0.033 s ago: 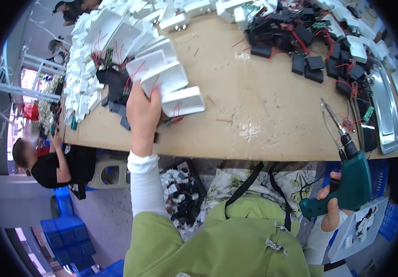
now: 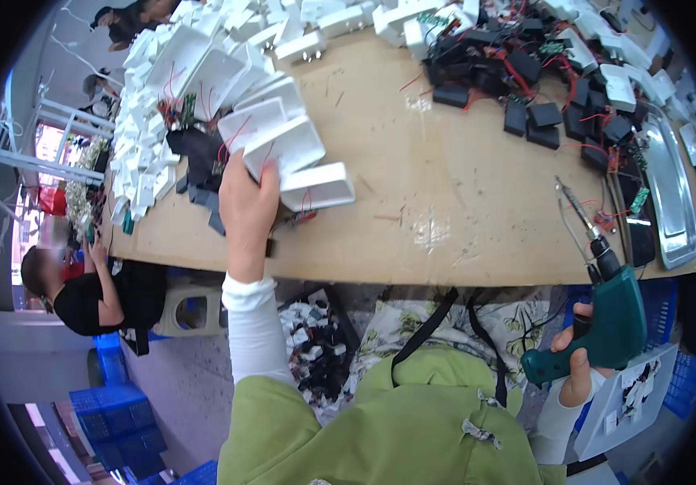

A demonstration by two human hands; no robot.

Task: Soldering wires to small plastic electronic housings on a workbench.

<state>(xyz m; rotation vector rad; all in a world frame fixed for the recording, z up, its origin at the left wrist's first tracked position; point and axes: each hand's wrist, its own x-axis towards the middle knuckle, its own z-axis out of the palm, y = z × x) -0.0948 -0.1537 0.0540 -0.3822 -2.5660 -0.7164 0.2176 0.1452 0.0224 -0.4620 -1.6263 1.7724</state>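
Observation:
In my right hand (image 2: 576, 356) is a green pistol-shaped soldering gun (image 2: 618, 319), its metal tip and thin side tube angled up over the table's right front. My left hand (image 2: 248, 198) reaches over the table to a row of open white plastic shells. Its thumb and forefinger close on the near left end of one shell (image 2: 287, 144); the other fingers are hidden. Just right of that hand lies another white shell (image 2: 318, 186) with red wires inside. A small circuit board with red parts (image 2: 303, 217) sits below it, partly behind the hand.
White shells (image 2: 150, 133) are heaped at the left and back. Black boxes (image 2: 543, 115) with red wires pile up at the back right, near a metal tray (image 2: 675, 202). A bin of scraps (image 2: 315, 347) stands below the cardboard-covered table (image 2: 380, 250). Another person (image 2: 93, 295) sits at the left.
The view has shifted very slightly, so table items appear a few pixels over. Both hands keep their places and grips; the soldering gun is nearly still.

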